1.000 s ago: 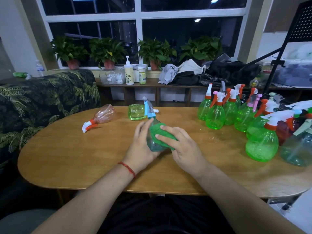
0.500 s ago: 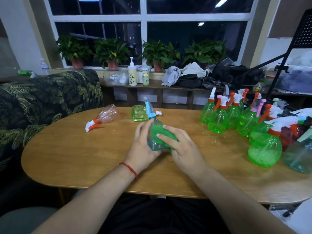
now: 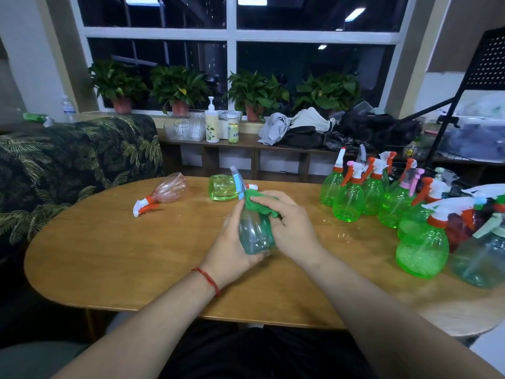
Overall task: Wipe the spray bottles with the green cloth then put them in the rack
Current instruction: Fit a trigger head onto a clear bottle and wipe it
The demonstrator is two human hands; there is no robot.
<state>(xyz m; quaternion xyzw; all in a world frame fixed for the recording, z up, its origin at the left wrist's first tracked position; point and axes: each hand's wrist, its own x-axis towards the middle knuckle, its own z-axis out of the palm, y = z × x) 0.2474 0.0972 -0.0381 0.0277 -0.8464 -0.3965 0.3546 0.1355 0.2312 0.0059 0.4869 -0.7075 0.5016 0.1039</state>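
A clear bluish spray bottle (image 3: 256, 231) with a blue nozzle stands tilted above the middle of the wooden table (image 3: 114, 258). My left hand (image 3: 232, 242) grips its body from the left. My right hand (image 3: 293, 227) holds the green cloth (image 3: 257, 205) against the bottle's shoulder, near the neck. A pinkish bottle (image 3: 170, 191) lies on its side at the far left. A green bottle (image 3: 222, 187) lies behind the held one. Several green spray bottles (image 3: 348, 199) stand at the right.
A black perforated rack (image 3: 492, 67) on a stand rises at the far right. A leaf-patterned sofa (image 3: 68, 165) sits left of the table. Behind the table a low shelf carries clothes, a pump bottle (image 3: 211, 124) and containers, under potted plants at the window.
The cloth in my right hand has slid up from the bottle's belly to its shoulder, leaving the lower body bare. My left hand keeps its grip on the bottle.
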